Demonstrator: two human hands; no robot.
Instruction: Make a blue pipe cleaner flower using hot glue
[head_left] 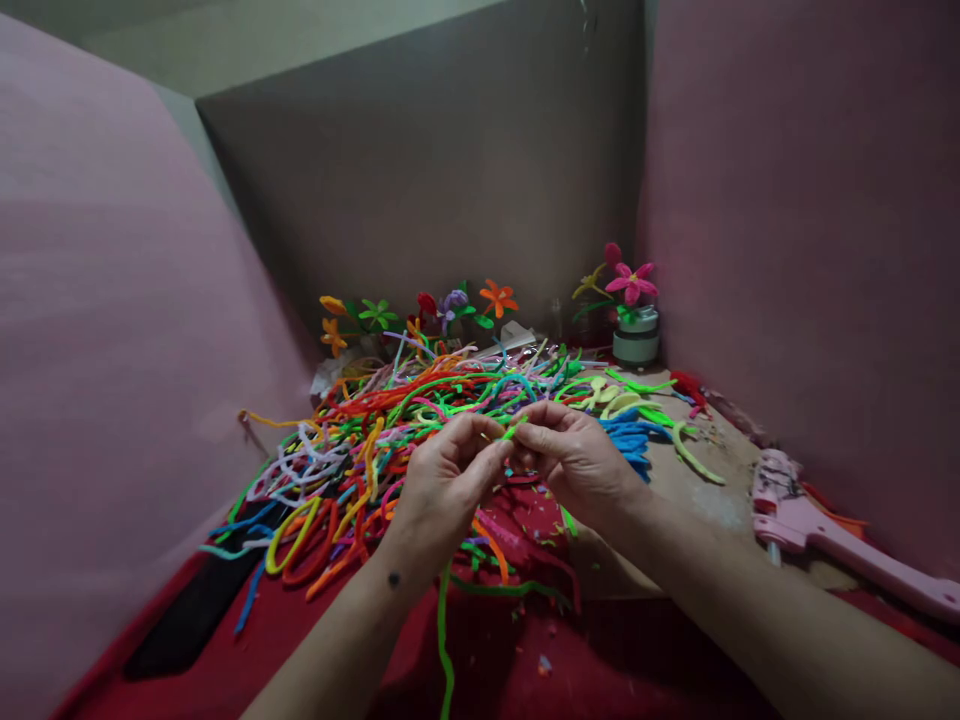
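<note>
My left hand [456,470] and my right hand [568,455] meet at the middle of the view, fingertips almost touching. Between them they pinch a bright green pipe cleaner [513,431], of which only a short piece shows. Fingers cover the rest of it. Below my left hand a long green pipe cleaner [445,640] hangs down; whether it joins the pinched piece I cannot tell. Behind and left of my hands spreads a tangled heap of many-coloured pipe cleaners [330,465]. A bundle of blue pipe cleaners [630,440] lies just right of my right hand.
Pipe cleaner flowers [498,297] stand along the back; a pink one [632,284] rises over a pale green jar [636,337]. At right lies a pink glue gun [817,530]. A black flat strip [184,610] rests on the red cloth [525,660]. Pink panels [802,250] flank both sides.
</note>
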